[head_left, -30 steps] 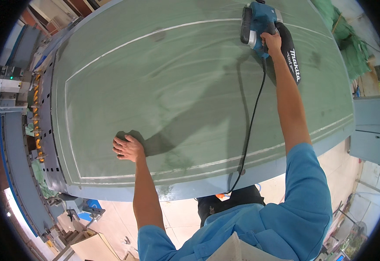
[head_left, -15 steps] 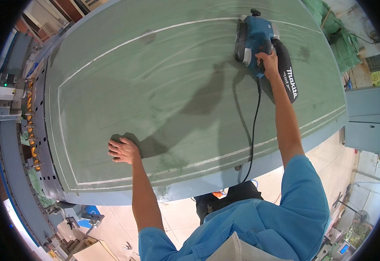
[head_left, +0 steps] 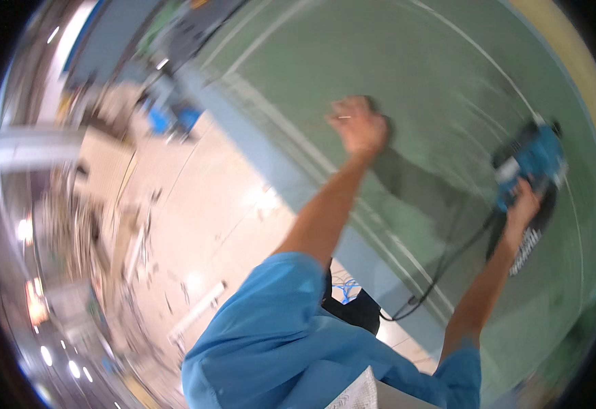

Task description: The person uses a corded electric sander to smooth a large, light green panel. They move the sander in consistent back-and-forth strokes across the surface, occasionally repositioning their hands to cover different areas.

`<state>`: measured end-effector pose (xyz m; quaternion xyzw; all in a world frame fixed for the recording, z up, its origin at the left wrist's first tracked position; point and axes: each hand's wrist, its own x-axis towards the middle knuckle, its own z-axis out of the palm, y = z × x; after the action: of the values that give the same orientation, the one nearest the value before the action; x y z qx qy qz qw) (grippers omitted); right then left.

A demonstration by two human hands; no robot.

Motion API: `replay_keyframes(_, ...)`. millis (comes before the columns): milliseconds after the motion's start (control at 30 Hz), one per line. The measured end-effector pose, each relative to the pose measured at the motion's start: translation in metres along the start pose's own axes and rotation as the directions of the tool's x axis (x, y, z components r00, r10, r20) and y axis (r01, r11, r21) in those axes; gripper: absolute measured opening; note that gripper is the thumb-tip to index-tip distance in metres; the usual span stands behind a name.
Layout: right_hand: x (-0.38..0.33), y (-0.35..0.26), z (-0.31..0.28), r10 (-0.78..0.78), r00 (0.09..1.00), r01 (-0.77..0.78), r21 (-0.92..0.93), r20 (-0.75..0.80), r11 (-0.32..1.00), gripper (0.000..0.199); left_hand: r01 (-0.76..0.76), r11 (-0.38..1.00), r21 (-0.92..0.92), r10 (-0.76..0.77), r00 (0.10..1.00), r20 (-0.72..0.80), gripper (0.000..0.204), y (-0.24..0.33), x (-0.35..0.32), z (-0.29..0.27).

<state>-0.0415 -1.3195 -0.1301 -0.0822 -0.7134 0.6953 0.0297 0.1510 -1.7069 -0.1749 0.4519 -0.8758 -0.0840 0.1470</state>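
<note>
A large green-topped table [head_left: 421, 75], marked with white lines, fills the right side of the view. At its far right, my right hand [head_left: 524, 199] is wrapped round the handle of a blue belt sander [head_left: 543, 153], which sits on the green surface. A black dust bag [head_left: 522, 253] hangs from the sander, partly behind my forearm. The black power cord [head_left: 448, 262] loops back toward the table's near edge. My left hand [head_left: 361, 126] rests at the green surface with fingers stretched out, holding nothing; motion blurs it slightly.
Pale floor tiles [head_left: 209, 198] lie left of the table's light blue edge [head_left: 257, 146]. Boards and stacked panels [head_left: 100, 163] stand farther left, near a blue object [head_left: 168, 117]. Blue tubing [head_left: 346, 290] lies on the floor by my legs.
The whole view has swung to the left, so the table now runs diagonally and more floor shows. My right hand keeps hold of the sander; my left hand stays at the surface.
</note>
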Motion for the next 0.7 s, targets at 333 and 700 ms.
replay_keyframes(333,-0.041,-0.009,0.078,0.104,0.956,-0.076,-0.11,0.275,0.991,0.027,0.076,0.868,-0.491,0.001,0.988,0.155,0.065,-0.02,-0.008,-0.064)
replay_keyframes(700,-0.14,-0.032,0.124,-0.336,0.747,0.589,-0.336,0.574,0.735,0.032,0.198,0.403,-0.893,-0.019,0.978,0.208,0.024,-0.293,-0.282,-0.223)
